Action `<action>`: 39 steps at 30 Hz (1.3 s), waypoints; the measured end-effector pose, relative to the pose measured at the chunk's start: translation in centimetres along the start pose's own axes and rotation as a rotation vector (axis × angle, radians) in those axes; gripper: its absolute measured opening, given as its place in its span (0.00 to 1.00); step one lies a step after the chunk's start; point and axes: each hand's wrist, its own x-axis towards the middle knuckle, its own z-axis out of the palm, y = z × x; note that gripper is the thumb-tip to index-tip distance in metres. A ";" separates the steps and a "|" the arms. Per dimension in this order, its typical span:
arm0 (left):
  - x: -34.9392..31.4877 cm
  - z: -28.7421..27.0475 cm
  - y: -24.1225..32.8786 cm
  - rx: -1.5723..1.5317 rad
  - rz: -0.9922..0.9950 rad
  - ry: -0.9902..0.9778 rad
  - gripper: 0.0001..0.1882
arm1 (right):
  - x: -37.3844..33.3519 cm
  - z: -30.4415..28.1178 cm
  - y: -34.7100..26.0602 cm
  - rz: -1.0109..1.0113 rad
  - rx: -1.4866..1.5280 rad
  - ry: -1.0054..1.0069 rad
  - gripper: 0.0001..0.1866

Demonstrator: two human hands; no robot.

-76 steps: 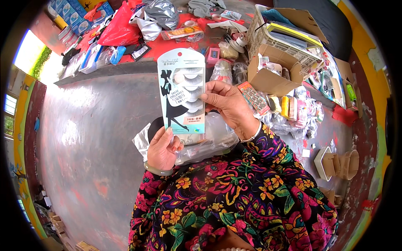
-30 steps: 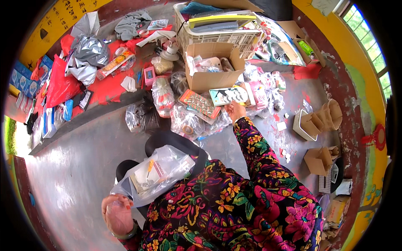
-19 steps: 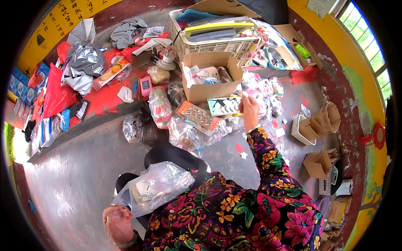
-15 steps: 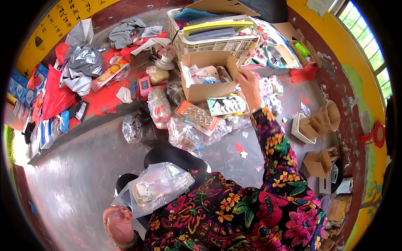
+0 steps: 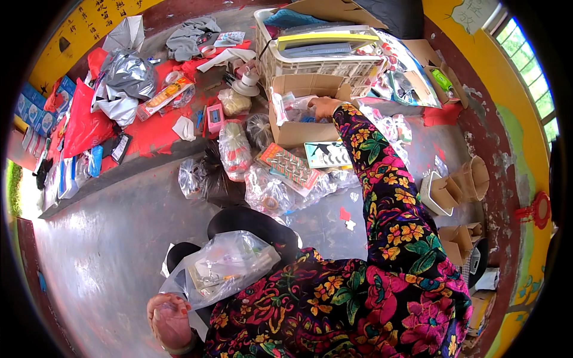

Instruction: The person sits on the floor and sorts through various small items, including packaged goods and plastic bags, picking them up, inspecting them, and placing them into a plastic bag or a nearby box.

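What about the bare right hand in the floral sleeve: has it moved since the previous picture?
Yes: the right hand has moved left, from the right edge of the open brown cardboard box to over its opening.

Cardboard box (image 5: pixel 304 135): brown. Sleeve (image 5: pixel 397 203): black, pink/yellow/green floral. Eyelash pack (image 5: pixel 326 154): white and teal, black figure. Crate (image 5: pixel 298 65): cream. Plastic bag (image 5: pixel 86 128): solid red.

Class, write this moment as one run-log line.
Right hand: inside open brown cardboard box, grip hidden; left hand: beside clear plastic bag; rectangular white-and-teal eyelash card: near box
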 end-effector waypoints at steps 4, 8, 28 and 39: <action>0.4 -0.1 -0.2 -0.035 -0.039 0.050 0.18 | 1.2 1.3 1.4 0.026 0.014 0.097 0.30; 0.4 0.3 -0.4 -0.045 -0.032 0.018 0.18 | 1.6 1.2 2.2 -0.133 -0.097 0.023 0.21; 0.2 -0.1 -0.4 0.003 -0.042 -0.066 0.17 | 0.8 1.1 3.3 -0.213 0.129 0.360 0.12; 0.3 -0.1 -0.6 -0.006 -0.054 -0.089 0.18 | 2.0 1.0 6.9 -0.458 -0.042 0.731 0.11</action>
